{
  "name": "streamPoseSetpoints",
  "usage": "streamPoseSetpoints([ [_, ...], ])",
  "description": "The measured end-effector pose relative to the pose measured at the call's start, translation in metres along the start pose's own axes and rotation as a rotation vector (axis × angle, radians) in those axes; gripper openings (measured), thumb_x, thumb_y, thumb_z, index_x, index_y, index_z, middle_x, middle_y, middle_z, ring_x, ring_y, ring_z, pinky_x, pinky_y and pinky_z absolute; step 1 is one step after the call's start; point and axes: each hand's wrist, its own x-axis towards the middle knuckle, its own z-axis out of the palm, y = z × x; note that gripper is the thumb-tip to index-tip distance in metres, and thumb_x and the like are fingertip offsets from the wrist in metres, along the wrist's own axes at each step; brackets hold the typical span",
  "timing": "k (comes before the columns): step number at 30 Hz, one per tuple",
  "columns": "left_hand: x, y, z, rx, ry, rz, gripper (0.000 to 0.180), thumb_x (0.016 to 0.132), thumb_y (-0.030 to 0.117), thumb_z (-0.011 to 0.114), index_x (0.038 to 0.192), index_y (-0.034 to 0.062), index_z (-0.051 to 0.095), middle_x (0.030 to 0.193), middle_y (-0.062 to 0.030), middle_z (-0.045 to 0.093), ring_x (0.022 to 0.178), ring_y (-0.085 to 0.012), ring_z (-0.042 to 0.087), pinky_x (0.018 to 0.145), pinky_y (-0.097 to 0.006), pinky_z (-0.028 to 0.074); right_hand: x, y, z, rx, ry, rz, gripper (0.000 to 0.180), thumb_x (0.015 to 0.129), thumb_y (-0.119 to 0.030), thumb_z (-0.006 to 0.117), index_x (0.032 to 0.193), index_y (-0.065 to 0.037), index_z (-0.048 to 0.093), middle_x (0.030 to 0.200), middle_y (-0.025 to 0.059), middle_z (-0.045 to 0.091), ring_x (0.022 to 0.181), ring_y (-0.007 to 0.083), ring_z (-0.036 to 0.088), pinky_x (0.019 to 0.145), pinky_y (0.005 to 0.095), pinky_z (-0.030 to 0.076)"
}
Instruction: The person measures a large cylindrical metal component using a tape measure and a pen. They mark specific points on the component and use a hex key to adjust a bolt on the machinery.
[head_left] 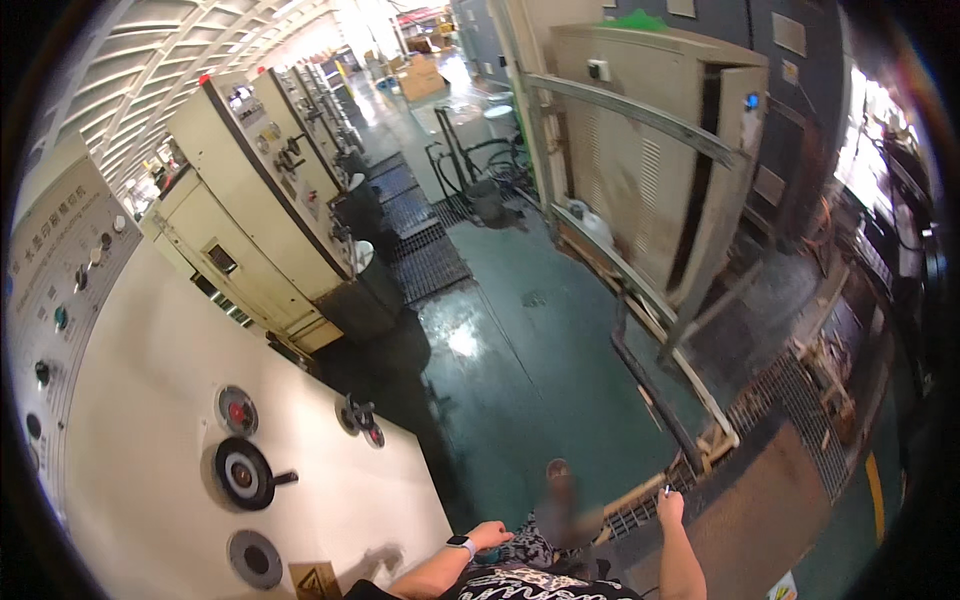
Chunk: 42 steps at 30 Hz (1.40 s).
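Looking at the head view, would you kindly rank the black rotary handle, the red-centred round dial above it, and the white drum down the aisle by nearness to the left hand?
From the left hand:
1. Black rotary handle, on the cream machine panel to the hand's left.
2. Red-centred round dial, just above that handle on the same panel.
3. White drum, far down the aisle, beyond the floor grating.

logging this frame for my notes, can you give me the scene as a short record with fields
place: factory aisle with a wet green floor
left side: cream machine panel with a black rotary handle and round knobs
right side: beige cabinet on a raised frame, metal grating beside it
left hand: low near the body, empty, smartwatch on the wrist
right hand: raised toward the frame, pinching something small, too small to tell
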Motion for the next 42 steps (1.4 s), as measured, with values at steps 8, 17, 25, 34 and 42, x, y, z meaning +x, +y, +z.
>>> streamPoseSetpoints([
  [8,0.165,0.077,-0.200,0.034,0.074,-0.088,0.041,0.078,0.041,0.057,0.084,0.0011,0.065,0.085,-0.0200,0.064,0.084,-0.0316,0.062,0.075,-0.041,0.047,0.175,-0.071,0.063,-0.085,-0.145,0.149,0.035,0.084,-0.027,0.052,0.080,0.006,0.062,0.080,0.0240,0.062,0.081,0.0379,0.061,0.072,0.0436,0.047],
  [17,0.264,0.091,-0.362,-0.186,0.315,-0.215,0.040,0.078,0.037,0.061,0.095,0.0002,0.062,0.075,-0.0168,0.063,0.066,-0.0278,0.062,0.060,-0.039,0.048,0.369,-0.214,0.073,-0.203,-0.147,-0.016,0.033,0.080,-0.025,0.051,0.076,0.006,0.062,0.074,0.0254,0.061,0.076,0.0391,0.062,0.069,0.0436,0.049],
  [25,0.329,-0.012,-0.293,-0.128,0.074,-0.395,0.044,0.076,0.046,0.056,0.090,0.0058,0.065,0.090,-0.0194,0.064,0.088,-0.0350,0.060,0.076,-0.040,0.048,0.573,-0.413,0.137,-0.442,-0.370,-0.142,0.030,0.082,-0.028,0.048,0.088,-0.004,0.066,0.092,0.0200,0.063,0.088,0.0361,0.060,0.078,0.0443,0.047],
  [34,0.356,0.126,-0.439,-0.227,-0.038,-0.573,0.036,0.077,0.041,0.056,0.078,0.0072,0.066,0.080,-0.0170,0.065,0.081,-0.0342,0.061,0.071,-0.042,0.048,0.734,-0.615,0.183,-0.443,-0.398,-0.282,0.026,0.084,-0.025,0.051,0.087,-0.003,0.065,0.091,0.0225,0.059,0.092,0.0370,0.055,0.085,0.0431,0.043],
  [42,0.418,0.101,-0.527,-0.378,0.030,-0.704,0.030,0.077,0.033,0.061,0.078,0.0030,0.064,0.078,-0.0166,0.065,0.075,-0.0325,0.062,0.069,-0.039,0.049,0.810,-0.673,0.202,-0.462,-0.304,-0.213,0.023,0.083,-0.024,0.054,0.088,-0.002,0.063,0.094,0.0205,0.055,0.095,0.0360,0.053,0.084,0.0424,0.044],
])
